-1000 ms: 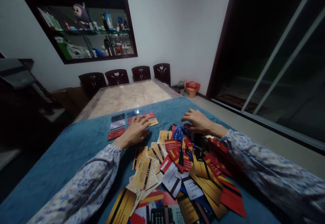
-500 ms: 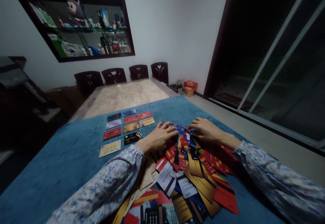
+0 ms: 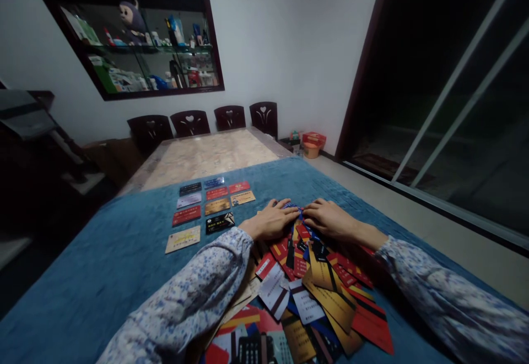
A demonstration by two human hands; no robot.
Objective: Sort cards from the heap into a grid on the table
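Note:
A loose heap of plastic cards [image 3: 300, 265] spreads in front of me, with red, gold, pale and dark ones overlapping at all angles. My left hand [image 3: 269, 221] rests palm down on the far left side of the heap, its fingers stretched over the cards. Opposite it, my right hand [image 3: 330, 218] lies over the far right side, fingers laid on the heap. The fingertips nearly meet above some blue cards; what lies under the palms is hidden. Left of the heap, several cards sit face up in rows, among them a black VIP card [image 3: 220, 223] and a cream card [image 3: 182, 239].
A blue cloth [image 3: 124, 254] covers the near part of the table, and a marble-patterned top [image 3: 210, 152] shows beyond. Dark chairs [image 3: 190, 123] line the far side. A wall niche [image 3: 157, 47] holds a plush toy and bottles. Glass doors stand at right.
Both hands have drawn closer together over the far end of the heap, the right one moving left. The view has shifted slightly; the cards in rows keep their places.

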